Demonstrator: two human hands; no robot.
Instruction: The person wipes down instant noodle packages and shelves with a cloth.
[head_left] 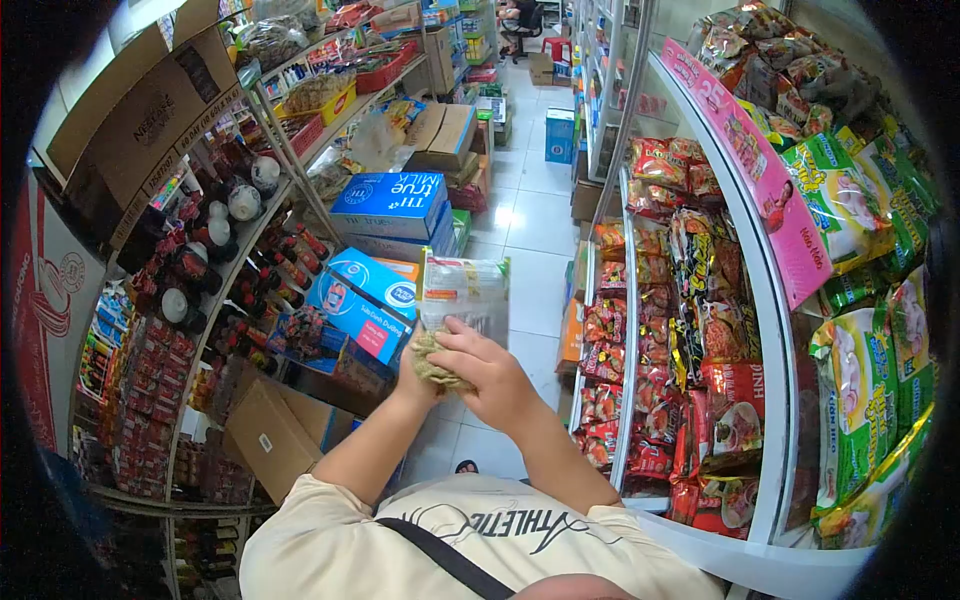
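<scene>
Right hand (492, 378) is clenched over a crumpled cloth (430, 365) at the lower end of a clear packet (465, 292), which is held up over the aisle floor (530, 225). Left hand (410, 382) sits beneath, mostly hidden, and its grip cannot be told. Beyond them, blue milk cartons (392, 205) are stacked.

On your right, instant-noodle packets (852, 205) filled the white shelves (772, 340) behind a pink price strip (745, 165); on your left stood dark sauce bottles (205, 265), a blue TH true MILK carton (392, 203) and a brown cardboard box (268, 438)
</scene>
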